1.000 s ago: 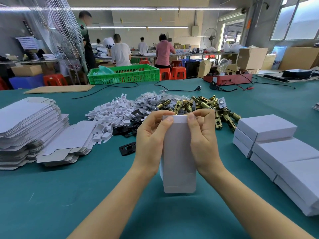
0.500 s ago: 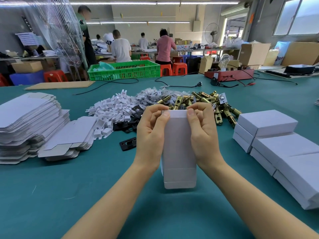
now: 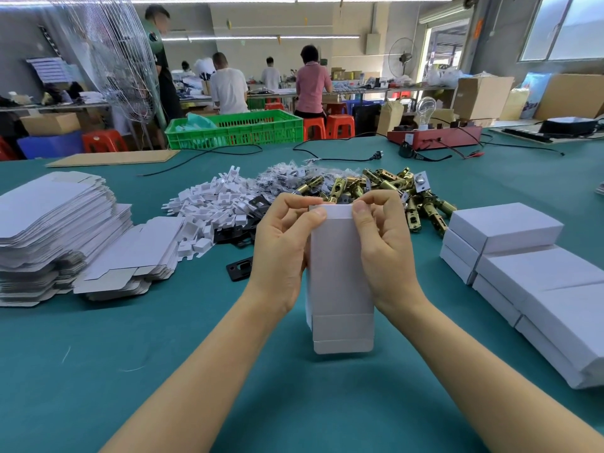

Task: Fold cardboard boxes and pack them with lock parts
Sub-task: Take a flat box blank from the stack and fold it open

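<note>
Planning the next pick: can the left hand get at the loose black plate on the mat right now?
Probably not yet: the left hand is gripping the box. The black plate lies uncovered just left of it, an open path.

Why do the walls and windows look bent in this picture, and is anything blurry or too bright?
Head view: the wide-angle lens bows the window frames and ceiling lights near the edges. The left hand, right hand and white box are sharp. The windows are washed out by daylight. Shadows on the green table are soft, lying beneath the box and forearms.
</note>
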A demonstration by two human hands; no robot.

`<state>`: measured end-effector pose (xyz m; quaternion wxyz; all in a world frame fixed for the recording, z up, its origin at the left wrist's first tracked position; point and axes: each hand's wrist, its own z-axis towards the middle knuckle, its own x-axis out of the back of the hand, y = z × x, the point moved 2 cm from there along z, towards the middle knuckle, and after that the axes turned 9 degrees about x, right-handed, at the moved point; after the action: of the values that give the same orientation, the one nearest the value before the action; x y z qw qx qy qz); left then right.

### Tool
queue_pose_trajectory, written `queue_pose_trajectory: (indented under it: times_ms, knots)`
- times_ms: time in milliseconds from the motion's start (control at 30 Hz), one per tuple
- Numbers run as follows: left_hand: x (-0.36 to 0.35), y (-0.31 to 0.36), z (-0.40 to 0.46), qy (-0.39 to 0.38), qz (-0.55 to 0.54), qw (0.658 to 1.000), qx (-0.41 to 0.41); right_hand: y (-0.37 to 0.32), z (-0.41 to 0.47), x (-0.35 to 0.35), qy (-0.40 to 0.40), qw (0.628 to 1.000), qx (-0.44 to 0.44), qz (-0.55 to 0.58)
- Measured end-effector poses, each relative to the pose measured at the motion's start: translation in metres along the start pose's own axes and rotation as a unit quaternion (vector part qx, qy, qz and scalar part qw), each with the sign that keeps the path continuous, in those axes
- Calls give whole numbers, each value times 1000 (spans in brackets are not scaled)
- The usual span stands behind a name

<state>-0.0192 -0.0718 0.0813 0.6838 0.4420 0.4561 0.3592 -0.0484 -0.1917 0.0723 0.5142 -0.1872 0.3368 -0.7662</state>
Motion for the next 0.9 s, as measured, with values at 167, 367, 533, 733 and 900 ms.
queue_pose_trajectory:
  times_ms: [167, 367, 533, 733, 900]
  knots:
    - [-2, -1, -1, -26, 24, 999, 4, 2, 4, 5, 13, 1000, -26, 2]
    - [-2, -6, -1, -31, 33, 999, -11, 0, 4, 4, 8, 1000, -1, 0]
    - [-1, -9, 0, -34, 119, 990, -64, 0, 4, 3, 19, 1000, -1, 5]
    - [0, -10, 3, 8, 111, 992, -61, 2, 2, 2, -2, 1000, -3, 14]
    - [1, -11, 6, 15, 88, 996, -29, 7, -2, 0, 1, 1000, 7, -16]
